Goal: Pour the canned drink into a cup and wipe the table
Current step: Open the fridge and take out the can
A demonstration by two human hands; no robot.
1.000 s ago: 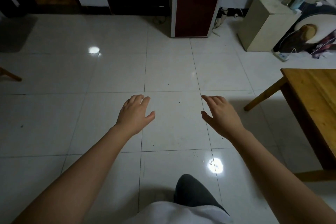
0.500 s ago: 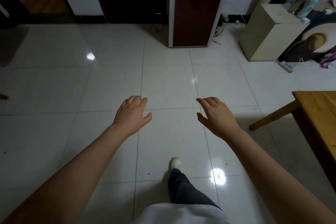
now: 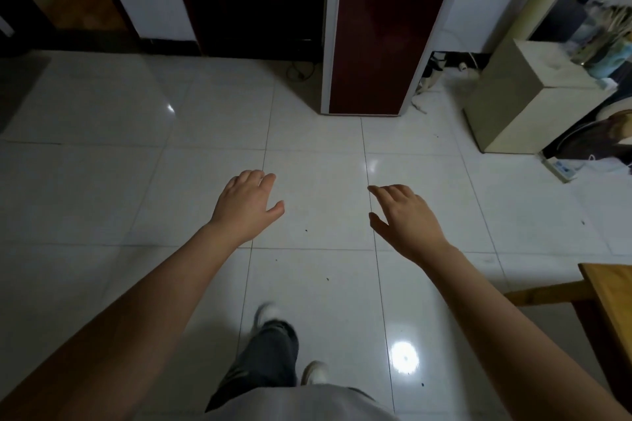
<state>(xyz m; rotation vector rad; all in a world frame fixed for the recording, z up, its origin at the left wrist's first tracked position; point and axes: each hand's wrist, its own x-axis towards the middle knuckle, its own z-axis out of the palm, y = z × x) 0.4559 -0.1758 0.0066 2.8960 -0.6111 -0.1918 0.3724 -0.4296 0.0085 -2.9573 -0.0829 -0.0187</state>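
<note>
Both hands (image 3: 246, 205) (image 3: 405, 219) relaxed, empty; wooden table (image 3: 612, 290) corner at rt edge.

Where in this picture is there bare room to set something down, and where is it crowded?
Bare floor tiles stretch from the red-doored cabinet down to the person's feet, under the left hand and right hand, and out to the left. It is crowded on the right: cables and the beige box. Only a corner of the wooden table shows.

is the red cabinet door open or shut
Shut. The dark red door sits flush in its white frame, with no gap showing. Both hands hang away from it.
</note>
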